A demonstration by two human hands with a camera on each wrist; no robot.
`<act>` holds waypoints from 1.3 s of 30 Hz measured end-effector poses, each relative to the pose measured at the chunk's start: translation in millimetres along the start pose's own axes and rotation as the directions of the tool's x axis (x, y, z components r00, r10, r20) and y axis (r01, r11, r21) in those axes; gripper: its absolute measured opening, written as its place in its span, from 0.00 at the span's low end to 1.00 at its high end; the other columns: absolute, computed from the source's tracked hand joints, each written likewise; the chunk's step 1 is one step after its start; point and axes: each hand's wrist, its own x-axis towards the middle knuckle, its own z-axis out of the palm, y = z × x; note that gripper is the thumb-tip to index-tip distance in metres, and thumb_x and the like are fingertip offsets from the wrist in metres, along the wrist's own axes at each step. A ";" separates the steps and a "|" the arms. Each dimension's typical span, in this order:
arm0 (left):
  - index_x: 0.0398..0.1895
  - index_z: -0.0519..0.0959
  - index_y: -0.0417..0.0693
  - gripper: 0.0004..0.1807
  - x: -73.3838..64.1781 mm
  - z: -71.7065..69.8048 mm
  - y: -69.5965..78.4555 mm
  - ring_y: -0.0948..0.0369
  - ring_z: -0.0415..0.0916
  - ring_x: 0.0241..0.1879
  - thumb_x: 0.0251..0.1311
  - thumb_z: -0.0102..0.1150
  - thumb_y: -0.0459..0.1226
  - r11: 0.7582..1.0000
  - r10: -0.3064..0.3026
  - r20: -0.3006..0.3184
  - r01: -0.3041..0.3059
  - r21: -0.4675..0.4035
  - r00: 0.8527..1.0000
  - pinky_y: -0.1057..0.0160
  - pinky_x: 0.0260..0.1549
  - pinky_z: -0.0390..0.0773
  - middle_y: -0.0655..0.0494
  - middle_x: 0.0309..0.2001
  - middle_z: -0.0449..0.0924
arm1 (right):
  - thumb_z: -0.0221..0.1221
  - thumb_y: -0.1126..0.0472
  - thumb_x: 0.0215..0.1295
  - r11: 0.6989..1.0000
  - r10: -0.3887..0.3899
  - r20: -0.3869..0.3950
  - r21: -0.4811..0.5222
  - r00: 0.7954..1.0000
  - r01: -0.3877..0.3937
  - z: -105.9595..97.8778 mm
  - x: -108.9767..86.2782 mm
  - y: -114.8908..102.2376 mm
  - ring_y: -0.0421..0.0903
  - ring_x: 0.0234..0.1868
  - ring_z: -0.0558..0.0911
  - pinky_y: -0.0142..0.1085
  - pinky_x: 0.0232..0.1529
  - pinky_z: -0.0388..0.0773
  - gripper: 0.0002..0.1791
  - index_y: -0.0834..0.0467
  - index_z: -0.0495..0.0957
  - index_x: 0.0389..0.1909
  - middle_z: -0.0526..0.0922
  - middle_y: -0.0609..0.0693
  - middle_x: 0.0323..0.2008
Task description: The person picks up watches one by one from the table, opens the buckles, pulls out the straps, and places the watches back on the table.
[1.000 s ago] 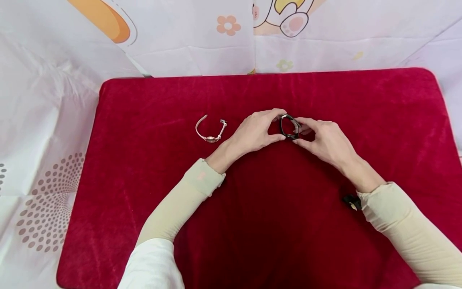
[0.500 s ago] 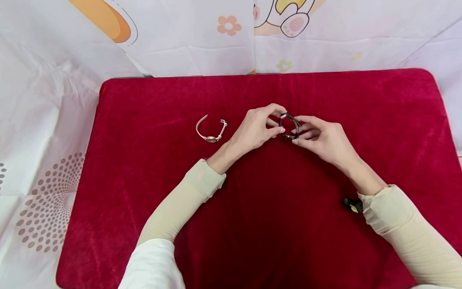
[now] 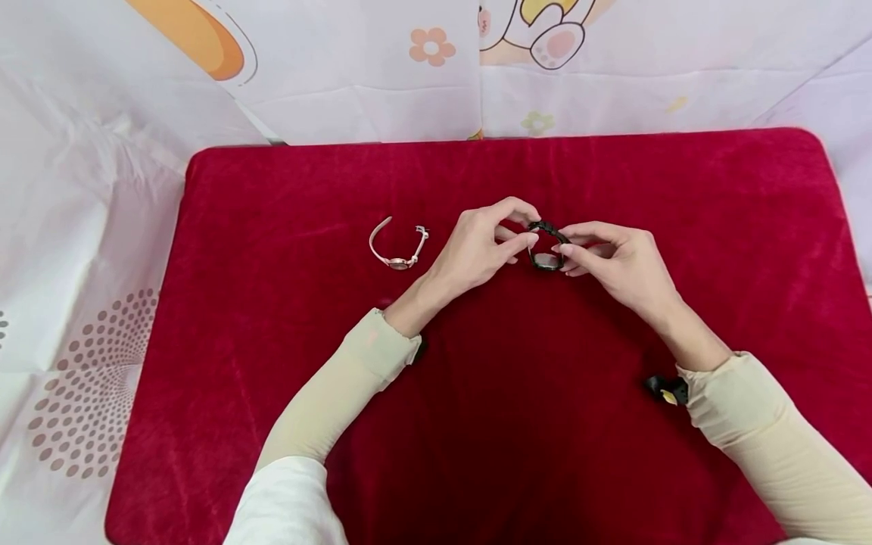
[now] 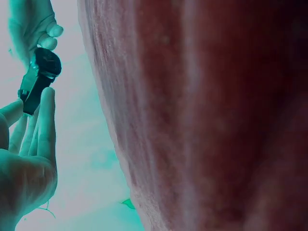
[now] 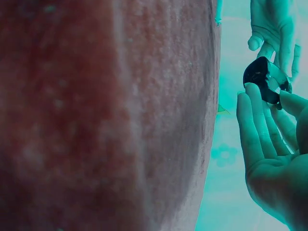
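Observation:
A black wristwatch is held between the two hands over the far middle of the table. Its strap forms a loop, and the round dial hangs on the near side in the head view. My left hand pinches the strap's left side between thumb and fingers. On the other side, my right hand pinches the watch near its right edge, thumb on the strap. The left wrist view shows the watch with its dial towards the right hand. A pale pink-strapped watch lies unfastened left of the hands.
A red velvet cloth covers the table. White printed curtains hang behind it and along the left side. Dark wrist gear shows beside the right sleeve.
The black watch has tilted, so its dial now faces up more. My left thumb has shifted from near the case up to the strap, and my right thumb has also moved up.

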 end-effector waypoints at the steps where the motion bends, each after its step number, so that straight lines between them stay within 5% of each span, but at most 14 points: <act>1: 0.50 0.79 0.45 0.13 -1.0 -0.1 -0.2 0.58 0.86 0.35 0.63 0.65 0.32 1.000 -0.002 -0.001 0.002 0.000 1.000 0.68 0.33 0.85 0.51 0.45 0.82 | 0.64 0.70 0.64 1.000 -0.005 0.006 -0.012 1.000 0.005 0.8 -1.3 -2.9 0.48 0.30 0.88 0.37 0.34 0.86 0.12 0.67 0.82 0.49 0.86 0.61 0.40; 9: 0.49 0.81 0.45 0.12 -5.9 -0.8 -1.7 0.57 0.86 0.36 0.63 0.65 0.33 1.000 -0.011 0.005 0.011 -0.022 1.000 0.68 0.34 0.85 0.53 0.44 0.83 | 0.65 0.70 0.63 0.995 -0.017 0.015 -0.098 1.000 0.018 3.4 -5.7 -17.1 0.50 0.31 0.87 0.30 0.34 0.85 0.10 0.65 0.84 0.45 0.87 0.62 0.34; 18: 0.45 0.83 0.43 0.11 -7.2 0.5 -3.0 0.62 0.82 0.42 0.60 0.68 0.31 0.995 0.102 -0.016 -0.102 -0.011 0.995 0.65 0.45 0.83 0.55 0.41 0.84 | 0.69 0.67 0.60 0.962 -0.172 -0.027 -0.220 0.985 0.162 -0.7 -3.7 2.6 0.39 0.32 0.85 0.23 0.34 0.80 0.12 0.50 0.86 0.43 0.87 0.45 0.35; 24: 0.43 0.84 0.46 0.10 -14.2 -2.5 2.4 0.65 0.82 0.42 0.58 0.70 0.32 0.995 0.039 -0.005 -0.039 -0.094 0.999 0.63 0.43 0.84 0.57 0.39 0.85 | 0.69 0.70 0.58 0.945 -0.247 0.000 -0.222 0.969 0.240 1.4 -5.0 -0.3 0.37 0.35 0.85 0.25 0.40 0.81 0.16 0.50 0.86 0.44 0.86 0.40 0.39; 31: 0.43 0.83 0.45 0.10 -21.6 -2.5 2.6 0.62 0.81 0.44 0.58 0.69 0.30 0.982 0.018 0.003 -0.017 -0.191 1.000 0.63 0.44 0.85 0.55 0.41 0.83 | 0.69 0.76 0.55 0.948 -0.271 0.011 -0.168 0.963 0.269 8.2 -10.7 -12.7 0.40 0.34 0.84 0.26 0.40 0.81 0.16 0.58 0.85 0.43 0.86 0.48 0.38; 39: 0.44 0.82 0.37 0.11 -28.6 -4.4 17.6 0.61 0.81 0.45 0.57 0.67 0.25 0.975 0.020 -0.007 -0.021 -0.223 1.000 0.63 0.46 0.84 0.49 0.42 0.83 | 0.71 0.79 0.48 0.911 -0.376 -0.060 -0.206 0.925 0.357 19.2 -15.2 -33.9 0.38 0.40 0.79 0.26 0.44 0.75 0.16 0.65 0.86 0.40 0.86 0.56 0.36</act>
